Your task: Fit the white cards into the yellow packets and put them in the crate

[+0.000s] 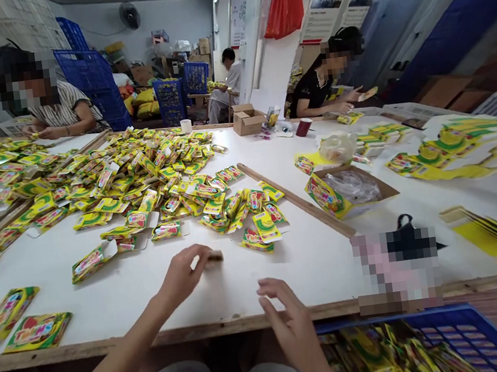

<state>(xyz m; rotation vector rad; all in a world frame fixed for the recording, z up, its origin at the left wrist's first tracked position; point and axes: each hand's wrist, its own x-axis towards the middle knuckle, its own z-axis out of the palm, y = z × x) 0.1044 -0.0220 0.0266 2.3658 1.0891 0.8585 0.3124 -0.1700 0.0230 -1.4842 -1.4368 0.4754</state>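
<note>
My left hand (185, 273) reaches over the white table, its thumb and fingers pinched on a small box (214, 259) that is turned edge-on and blurred. To the right and nearer the table's front edge is my right hand (287, 317), fingers apart and curved, holding nothing. Just beyond both hands lies a pile of small yellow-green printed boxes (155, 161), some with white flaps sticking out. One box (258, 242) lies close in front of my right hand. Two more flat boxes, one with red-and-white lettering (37, 331), lie at the front left.
A wooden strip (296, 201) divides the table. Right of it are an open carton (360, 193) with clear plastic, yellow printed sheets (452, 146) and a stack of yellow card (494, 234). A blue crate (475, 333) of boxes stands below the edge. Several people sit beyond.
</note>
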